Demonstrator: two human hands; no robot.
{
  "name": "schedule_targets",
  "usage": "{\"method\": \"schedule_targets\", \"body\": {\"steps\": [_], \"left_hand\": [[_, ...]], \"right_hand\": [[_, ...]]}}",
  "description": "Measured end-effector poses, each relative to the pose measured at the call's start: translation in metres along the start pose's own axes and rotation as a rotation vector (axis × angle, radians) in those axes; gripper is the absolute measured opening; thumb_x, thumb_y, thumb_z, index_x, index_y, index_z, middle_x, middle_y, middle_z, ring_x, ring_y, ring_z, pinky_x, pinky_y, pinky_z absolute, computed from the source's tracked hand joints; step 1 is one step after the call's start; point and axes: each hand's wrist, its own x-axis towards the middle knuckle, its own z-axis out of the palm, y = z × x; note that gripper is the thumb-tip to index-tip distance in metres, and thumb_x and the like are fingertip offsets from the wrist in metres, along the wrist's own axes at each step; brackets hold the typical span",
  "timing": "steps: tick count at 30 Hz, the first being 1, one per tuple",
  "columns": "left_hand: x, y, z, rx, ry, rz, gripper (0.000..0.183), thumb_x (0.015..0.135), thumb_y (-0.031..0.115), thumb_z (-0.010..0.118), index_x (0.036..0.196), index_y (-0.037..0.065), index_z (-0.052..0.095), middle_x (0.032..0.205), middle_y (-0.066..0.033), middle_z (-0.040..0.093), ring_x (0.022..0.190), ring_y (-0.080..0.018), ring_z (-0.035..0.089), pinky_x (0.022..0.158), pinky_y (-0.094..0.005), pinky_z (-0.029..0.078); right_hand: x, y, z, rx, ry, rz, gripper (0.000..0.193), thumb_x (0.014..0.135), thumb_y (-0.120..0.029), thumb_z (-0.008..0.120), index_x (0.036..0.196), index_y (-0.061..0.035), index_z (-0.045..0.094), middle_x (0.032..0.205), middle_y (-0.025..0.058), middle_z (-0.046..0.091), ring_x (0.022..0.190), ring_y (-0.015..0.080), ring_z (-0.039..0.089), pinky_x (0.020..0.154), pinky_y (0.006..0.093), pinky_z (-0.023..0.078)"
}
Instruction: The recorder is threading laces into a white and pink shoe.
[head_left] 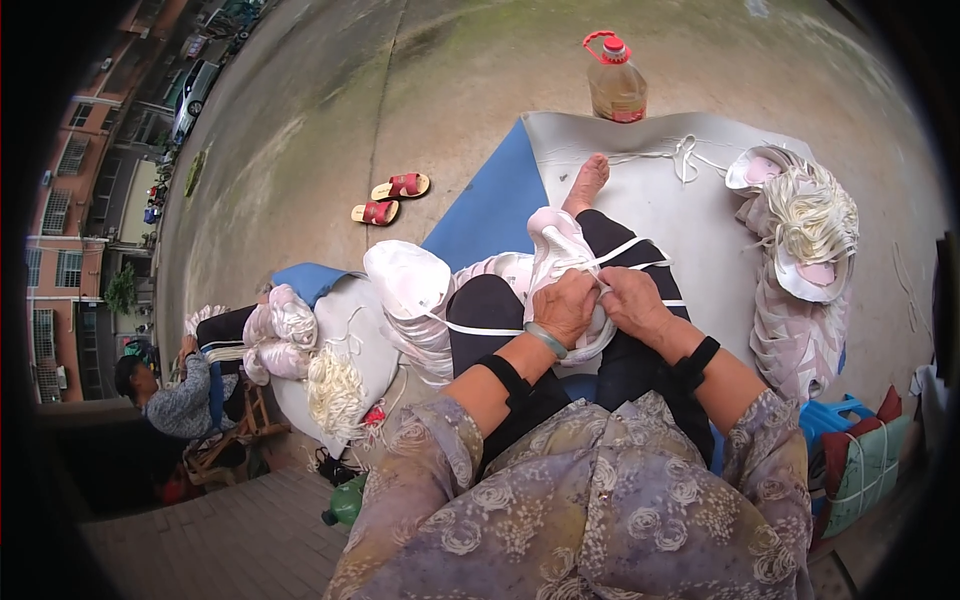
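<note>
On my lap lies a white and pale pink shoe upper [554,240], with a white shoelace [485,330] running through it and out to both sides across my knees. My left hand [563,306] is closed at the upper's opening, its fingers bent around the edge and lace. Close beside it, my right hand [636,302] pinches the lace between thumb and fingers. The two hands nearly touch, so the fingertips are partly hidden. Left of my knee is a row of stacked uppers [408,282]. Another stack of uppers [800,345] stands on the right, topped by a bundle of white laces [815,215].
A pale mat [720,225] with a folded blue corner [490,190] lies under my legs. Beyond it stands a red-capped jug [617,92]. Red slippers [405,186] lie at the left. Further left, another person [185,405] sits near uppers and a lace bundle [335,392].
</note>
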Motion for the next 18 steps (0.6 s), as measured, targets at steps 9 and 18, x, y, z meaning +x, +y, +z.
{"method": "schedule_targets", "body": {"steps": [9,18], "left_hand": [[0.007,0.003,-0.021,-0.061,-0.048,0.082,0.007,0.074,0.010,0.057,0.080,0.007,0.059,0.084,-0.0096,0.052,0.068,-0.0289,0.058,0.056,-0.0362,0.047],[-0.055,-0.038,-0.104,0.109,0.138,0.021,0.005,0.068,-0.001,0.051,0.073,0.000,0.050,0.094,-0.0151,0.052,0.074,-0.0341,0.055,0.064,-0.0387,0.045]], "right_hand": [[-0.005,-0.020,-0.011,0.087,-0.020,0.139,0.030,0.065,-0.015,0.054,0.093,-0.0034,0.052,0.071,0.0165,0.055,0.068,0.0344,0.056,0.061,0.0404,0.044],[-0.012,-0.004,0.001,-0.095,-0.035,0.113,0.036,0.069,-0.024,0.049,0.098,-0.0029,0.051,0.074,0.0176,0.056,0.072,0.0337,0.056,0.064,0.0427,0.044]]}}
